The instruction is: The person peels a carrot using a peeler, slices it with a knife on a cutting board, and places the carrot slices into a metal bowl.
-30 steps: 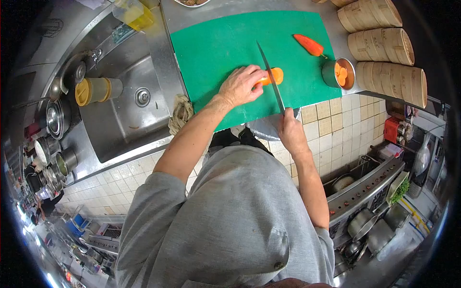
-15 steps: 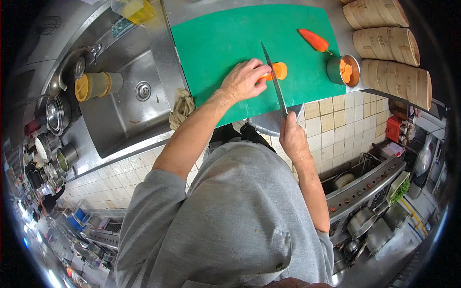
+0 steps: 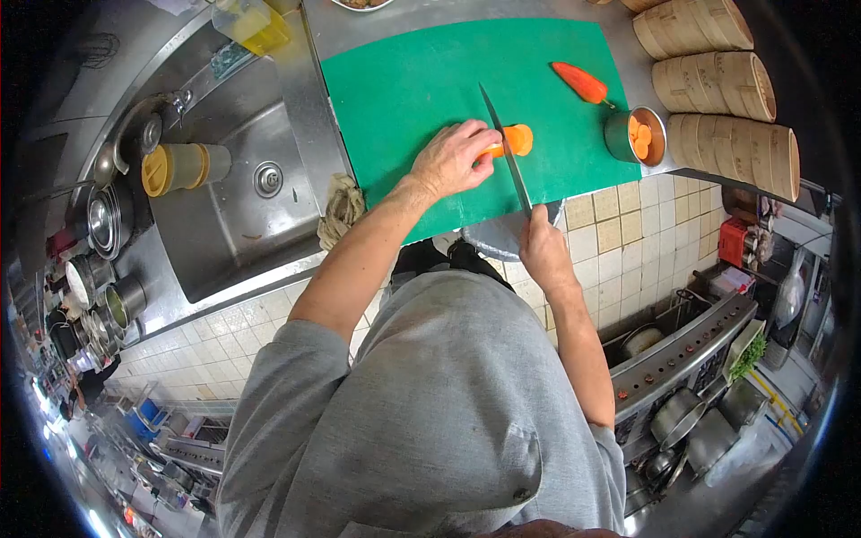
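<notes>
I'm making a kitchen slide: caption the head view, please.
Left hand steadies a carrot on a green cutting board; right hand holds a knife across it.

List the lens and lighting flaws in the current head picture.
Head view: fisheye distortion bows the far edge of the green cutting board, and the corners go black; head view: bright lights glare at the lower left rim; head view: the knife and carrot look fairly clear, while the lower-left background is too small to make out.
</notes>
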The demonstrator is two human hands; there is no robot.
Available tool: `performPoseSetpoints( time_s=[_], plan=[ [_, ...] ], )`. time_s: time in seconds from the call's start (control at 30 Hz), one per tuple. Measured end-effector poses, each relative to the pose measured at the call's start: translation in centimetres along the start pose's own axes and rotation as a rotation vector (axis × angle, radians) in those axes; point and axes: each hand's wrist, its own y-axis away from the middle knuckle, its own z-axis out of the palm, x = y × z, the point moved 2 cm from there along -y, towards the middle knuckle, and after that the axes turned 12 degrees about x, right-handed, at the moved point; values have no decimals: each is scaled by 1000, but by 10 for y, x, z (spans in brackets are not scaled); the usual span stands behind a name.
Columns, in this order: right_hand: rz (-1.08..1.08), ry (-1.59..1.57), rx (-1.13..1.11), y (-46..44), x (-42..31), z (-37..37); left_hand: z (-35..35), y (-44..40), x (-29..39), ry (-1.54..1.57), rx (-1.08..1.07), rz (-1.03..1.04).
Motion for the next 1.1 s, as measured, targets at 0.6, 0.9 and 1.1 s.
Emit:
performPoseSetpoints(
  time_s=[0.6,0.9,1.1],
  plan=[
    [26,-26,-54,-17,13,32,1,3,1,-1,56,24],
    [-4,22,10,6,-5,-7,0,1,-2,32,44,-30],
    [-30,-20,18,14,-5,-6,0,1,-2,52,-6,-58]
  ],
)
